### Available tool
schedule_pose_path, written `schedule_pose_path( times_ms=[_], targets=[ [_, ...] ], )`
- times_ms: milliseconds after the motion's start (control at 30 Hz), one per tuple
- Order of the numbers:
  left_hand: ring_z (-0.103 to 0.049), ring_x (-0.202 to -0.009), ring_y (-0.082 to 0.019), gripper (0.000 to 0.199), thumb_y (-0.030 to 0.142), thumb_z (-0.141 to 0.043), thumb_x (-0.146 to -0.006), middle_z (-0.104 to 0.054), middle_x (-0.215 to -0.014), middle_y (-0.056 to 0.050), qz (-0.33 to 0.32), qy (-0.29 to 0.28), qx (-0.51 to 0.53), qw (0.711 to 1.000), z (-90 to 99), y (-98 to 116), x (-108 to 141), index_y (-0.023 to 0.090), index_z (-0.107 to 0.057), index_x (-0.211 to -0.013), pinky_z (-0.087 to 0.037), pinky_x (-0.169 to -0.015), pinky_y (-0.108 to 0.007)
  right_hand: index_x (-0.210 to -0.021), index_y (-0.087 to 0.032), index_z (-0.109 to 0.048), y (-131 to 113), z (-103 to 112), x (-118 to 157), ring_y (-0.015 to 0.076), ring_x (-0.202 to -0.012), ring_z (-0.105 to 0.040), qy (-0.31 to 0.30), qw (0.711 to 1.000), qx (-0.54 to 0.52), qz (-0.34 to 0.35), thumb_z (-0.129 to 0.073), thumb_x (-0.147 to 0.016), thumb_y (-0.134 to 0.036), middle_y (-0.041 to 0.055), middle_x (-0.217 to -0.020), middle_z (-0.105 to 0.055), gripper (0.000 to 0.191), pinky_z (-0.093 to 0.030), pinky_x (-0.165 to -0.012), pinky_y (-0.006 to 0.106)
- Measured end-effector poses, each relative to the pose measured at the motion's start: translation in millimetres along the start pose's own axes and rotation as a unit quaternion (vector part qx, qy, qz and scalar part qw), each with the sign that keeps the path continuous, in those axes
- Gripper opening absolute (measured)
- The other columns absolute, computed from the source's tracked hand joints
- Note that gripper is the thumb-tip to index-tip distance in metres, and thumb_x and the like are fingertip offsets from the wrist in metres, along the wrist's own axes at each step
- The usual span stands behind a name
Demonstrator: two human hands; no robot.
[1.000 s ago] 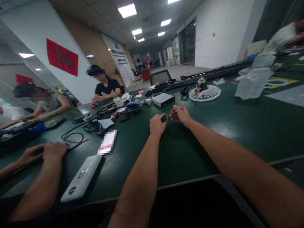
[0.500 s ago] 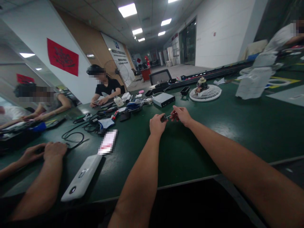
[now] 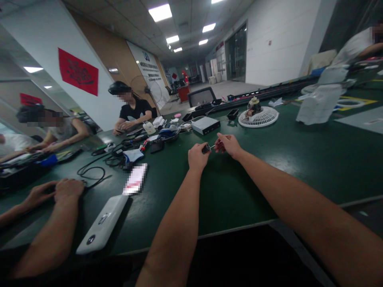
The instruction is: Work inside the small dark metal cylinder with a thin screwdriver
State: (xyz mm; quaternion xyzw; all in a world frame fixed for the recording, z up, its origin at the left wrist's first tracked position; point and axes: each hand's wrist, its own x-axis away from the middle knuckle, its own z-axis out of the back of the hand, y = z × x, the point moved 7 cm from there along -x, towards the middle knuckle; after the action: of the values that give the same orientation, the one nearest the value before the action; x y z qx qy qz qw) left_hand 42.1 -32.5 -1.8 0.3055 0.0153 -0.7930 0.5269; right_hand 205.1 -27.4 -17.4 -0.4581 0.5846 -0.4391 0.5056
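Over the green table (image 3: 239, 191), my left hand (image 3: 197, 156) is closed around a small dark cylindrical part (image 3: 206, 148), whose end faces right. Just to its right, my right hand (image 3: 228, 146) pinches a thin metal shaft (image 3: 212, 146) that reaches to the end of the dark part. What else the right fingers hold is too small to tell. Behind my hands lies a grey and black box (image 3: 206, 125).
A white fan grille with a motor (image 3: 259, 116) lies behind to the right, near a small black tray (image 3: 233, 114). Cables and tools (image 3: 131, 149) clutter the left. A white device (image 3: 103, 223) and a co-worker's hands (image 3: 68, 189) are at near left.
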Motion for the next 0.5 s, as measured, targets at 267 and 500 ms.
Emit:
schedule_pose_path(
  times_ms=[267,500],
  targets=[
    [-0.067,-0.105,-0.021,0.045,0.034,-0.075,-0.087,-0.072,-0.115,-0.005,-0.004,-0.013,-0.005,1.000,-2.8,0,-1,0.028,-0.069,-0.131,-0.049,-0.092,-0.030,-0.075,-0.017,-0.064,3,0,-4,0.0137,-0.048,-0.068,0.001,1.000,-0.022,0.018,-0.058,-0.096,-0.051,0.0078,-0.070,-0.076,0.041,-0.040,-0.036,0.019],
    [-0.067,-0.105,-0.021,0.043,0.034,-0.076,-0.086,-0.073,-0.114,-0.005,-0.008,-0.015,-0.017,1.000,-3.2,2,0,0.029,-0.070,-0.128,-0.049,-0.092,-0.031,-0.067,-0.016,-0.064,4,5,-5,0.0134,-0.043,-0.065,0.015,1.000,0.022,0.002,-0.055,-0.100,-0.044,0.0065,-0.059,-0.072,0.043,-0.040,-0.037,0.020]
  ],
)
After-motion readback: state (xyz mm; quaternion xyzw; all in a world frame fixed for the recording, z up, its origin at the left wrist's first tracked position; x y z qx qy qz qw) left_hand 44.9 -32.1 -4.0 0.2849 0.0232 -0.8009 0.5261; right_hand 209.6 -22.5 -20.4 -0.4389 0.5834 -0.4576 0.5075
